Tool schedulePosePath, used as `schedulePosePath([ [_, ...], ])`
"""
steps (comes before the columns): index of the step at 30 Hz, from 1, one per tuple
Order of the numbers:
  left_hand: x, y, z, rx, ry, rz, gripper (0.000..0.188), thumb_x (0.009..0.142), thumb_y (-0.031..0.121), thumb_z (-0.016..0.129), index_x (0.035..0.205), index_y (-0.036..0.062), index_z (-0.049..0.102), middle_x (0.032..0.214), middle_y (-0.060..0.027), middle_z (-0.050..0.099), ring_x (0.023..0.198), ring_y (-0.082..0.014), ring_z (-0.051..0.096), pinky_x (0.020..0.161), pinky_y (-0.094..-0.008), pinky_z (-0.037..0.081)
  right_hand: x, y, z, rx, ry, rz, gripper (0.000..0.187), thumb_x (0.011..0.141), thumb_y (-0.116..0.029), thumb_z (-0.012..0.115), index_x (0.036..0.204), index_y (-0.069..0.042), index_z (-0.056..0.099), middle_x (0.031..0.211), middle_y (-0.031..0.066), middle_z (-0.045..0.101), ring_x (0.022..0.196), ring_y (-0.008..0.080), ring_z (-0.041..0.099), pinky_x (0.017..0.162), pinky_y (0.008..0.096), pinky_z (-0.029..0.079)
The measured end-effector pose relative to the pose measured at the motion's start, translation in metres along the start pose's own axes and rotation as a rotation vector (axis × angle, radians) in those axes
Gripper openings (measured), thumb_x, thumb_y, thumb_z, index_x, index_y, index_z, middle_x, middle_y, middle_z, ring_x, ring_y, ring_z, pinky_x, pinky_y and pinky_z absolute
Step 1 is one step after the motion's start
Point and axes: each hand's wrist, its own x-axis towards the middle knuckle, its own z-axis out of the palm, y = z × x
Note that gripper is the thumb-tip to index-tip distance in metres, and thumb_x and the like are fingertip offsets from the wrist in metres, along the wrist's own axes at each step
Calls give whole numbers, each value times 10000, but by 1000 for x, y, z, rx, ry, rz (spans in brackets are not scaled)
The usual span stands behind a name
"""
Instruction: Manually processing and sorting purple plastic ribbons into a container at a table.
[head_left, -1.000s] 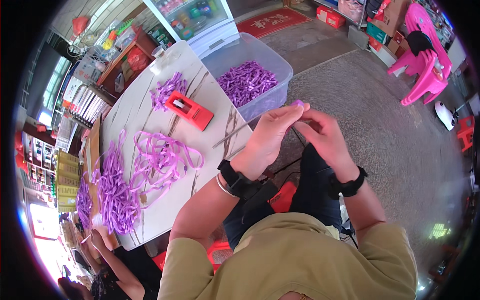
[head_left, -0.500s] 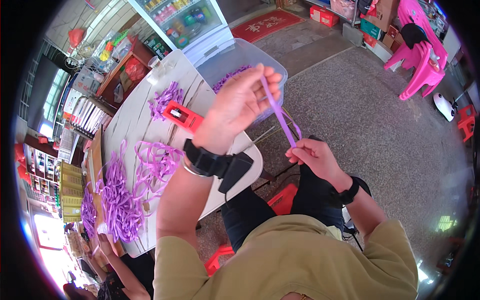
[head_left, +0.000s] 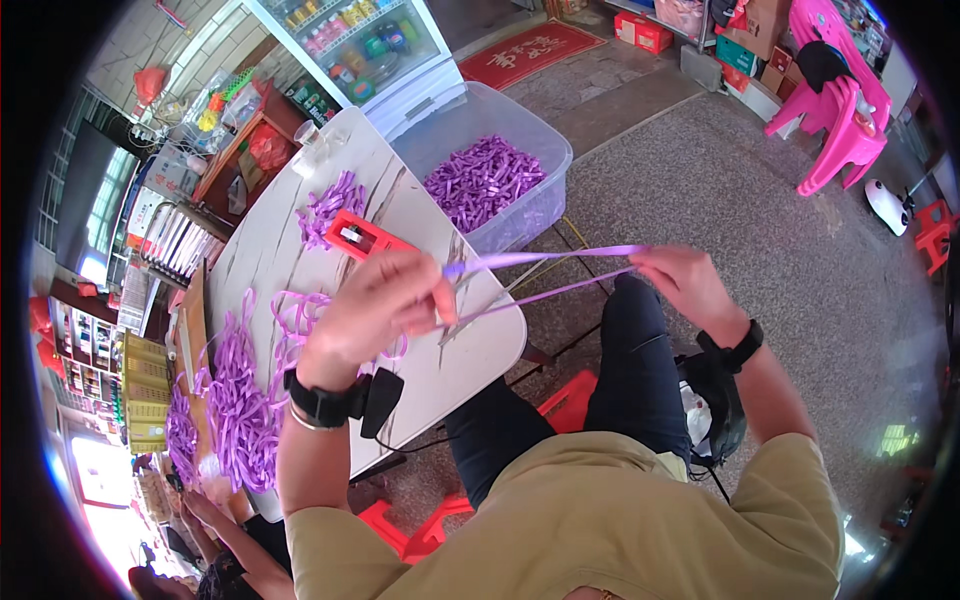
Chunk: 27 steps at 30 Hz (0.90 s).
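A long loop of purple ribbon (head_left: pixel 560 255) is stretched between my hands, its two strands running side by side. My left hand (head_left: pixel 385 305), above the table's near edge, has its fingers closed on one end. My right hand (head_left: pixel 692 288) pinches the other end, out over my knee and the floor. Just beyond my left hand lies a red holder with a white part inside (head_left: pixel 365 236). Looser purple ribbon loops (head_left: pixel 295 318) lie partly hidden behind my left forearm, beside a large heap of purple ribbon (head_left: pixel 240 400).
A clear plastic bin (head_left: pixel 555 200) of short purple ribbon pieces (head_left: pixel 485 180) stands beyond the marble-patterned table (head_left: pixel 400 205). A small purple bundle (head_left: pixel 330 208) lies near a clear cup (head_left: pixel 307 132). Another person's hands (head_left: pixel 205 510) are at lower left. A pink chair (head_left: pixel 840 130) stands far right.
My left hand has come down and left, and my right hand has moved right and slightly up. The ribbon now stretches roughly level, its strands spread apart. The bin's contents have come into view.
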Motion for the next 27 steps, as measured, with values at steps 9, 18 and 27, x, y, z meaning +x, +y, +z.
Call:
schedulePosePath([
  [9,-19,-41,18,492,91,15,214,859,126,471,750,-12,593,616,1,536,540,-44,443,487,-199,353,32,-30,-31,-188,95,-64,406,698,-36,629,1091,-24,523,967,116,589,816,268,573,709,319,467],
  [18,-15,-55,23,423,221,88,173,841,100,502,776,-16,612,633,-10,541,576,-57,481,514,-202,378,36,-48,-24,-90,132,55,564,711,10,593,1238,-33,397,1055,136,560,879,249,577,752,316,466],
  [27,-1,-61,41,935,458,500,64,746,46,585,723,-10,566,595,-86,481,523,-192,483,468,-284,371,39,-67,7,342,149,204,720,783,-25,506,1356,-83,74,1263,209,385,1036,266,520,875,341,410],
])
